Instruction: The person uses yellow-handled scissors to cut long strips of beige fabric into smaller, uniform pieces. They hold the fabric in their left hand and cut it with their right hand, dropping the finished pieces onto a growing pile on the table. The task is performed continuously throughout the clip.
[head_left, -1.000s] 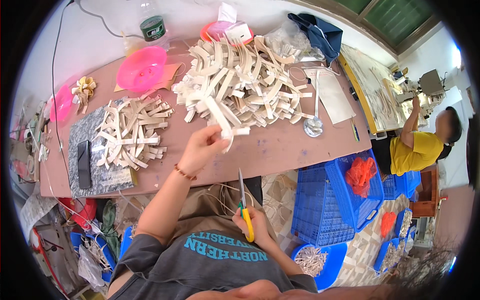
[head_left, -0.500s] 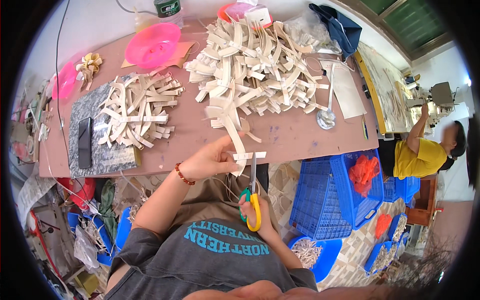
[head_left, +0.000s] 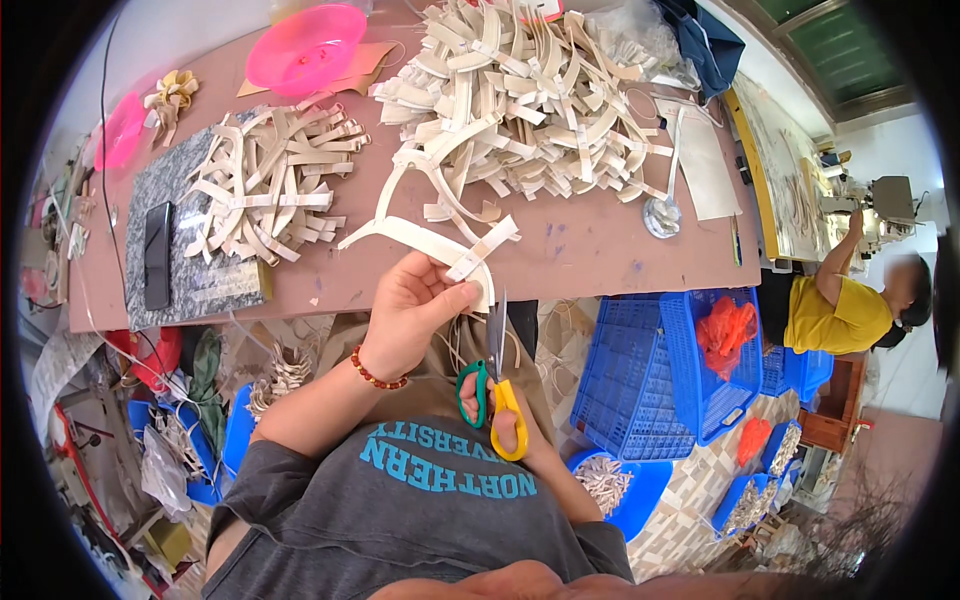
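Note:
My left hand [head_left: 415, 305] pinches the near end of a cream strap [head_left: 425, 240], which has a short cross strip near my fingers and trails left over the table. Just right of that end, the scissors [head_left: 497, 345] point upward, their blades close together. My right hand [head_left: 490, 410] has its fingers through the yellow and green handles. Beyond my left hand rises a big heap of cream straps [head_left: 530, 120], some hanging toward me. A smaller pile of straps [head_left: 270, 190] lies to the left, partly on a grey speckled stone slab [head_left: 150, 220].
A black phone [head_left: 158, 255] rests on the slab. Behind it stands a pink bowl [head_left: 305, 50]. A small round dish [head_left: 661, 216] sits at the table's right. Blue crates [head_left: 625, 380] stand beside the table. A person in yellow [head_left: 835, 315] works at the far right.
My left hand has drawn the strap toward me and turned it, so it now spreads left. The scissors have moved slightly left and their handles are wider apart. The whole view has shifted slightly.

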